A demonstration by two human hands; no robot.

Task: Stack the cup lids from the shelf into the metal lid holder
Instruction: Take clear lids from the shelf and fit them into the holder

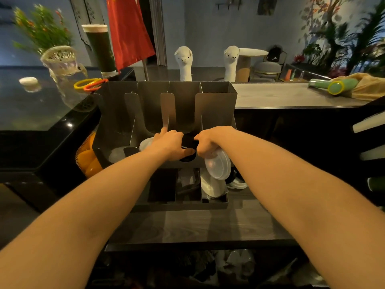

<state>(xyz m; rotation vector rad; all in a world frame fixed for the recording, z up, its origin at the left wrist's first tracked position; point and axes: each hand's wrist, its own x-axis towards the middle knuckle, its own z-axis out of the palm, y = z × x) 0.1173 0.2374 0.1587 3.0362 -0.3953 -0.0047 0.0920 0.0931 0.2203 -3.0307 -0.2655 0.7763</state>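
Both hands meet at the centre of the frame, at the front of the metal lid holder standing on the dark surface. The left hand grips a black lid, its thumb curled over the lid's lower edge and its forefinger pointing up along a divider. The right hand pinches the same lid from the other side with curled fingers. A tilted stack of clear lids sits right under its palm; whether the lower fingers hold the stack cannot be told. A white lid lies in the holder left of the hands, and a translucent lid in the leftmost compartment. More white lids stand in a tray just below the holder. Two alpaca toys stand behind.
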